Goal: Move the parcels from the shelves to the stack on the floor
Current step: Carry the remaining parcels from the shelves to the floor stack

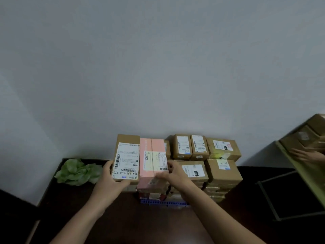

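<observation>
Fingers of left hand (pixel 109 174) curl round the near-left edge of the brown parcel (pixel 125 155), thumb on its label; green leafy bundle (pixel 79 171) sits at the hand's 9 o'clock, apart, not involved; brown parcel lies flat on top of the stack (pixel 223 170), side touching the pink parcel (pixel 152 152) at its 3 o'clock; right hand (pixel 173 173) grips the pink parcel's near-right corner, fingers bent over the top edge by the barcode, thumb side hidden; step, I'd say: placing, both parcels being seated and squared on the top tier; stack stands on the floor against the wall, at 12 o'clock from the person; next move calls for a nudge flush with the row behind, then letting go without dragging either box off the near edge, which overhangs a bit; pose: both forearms come in from 7 and 5 o'clock, converging, wrists low, elbows out of frame; shelf (pixel 299 166) at 3 o'clock holds more parcels (pixel 309 132); another person's hand (pixel 306 154) rests there.
</observation>
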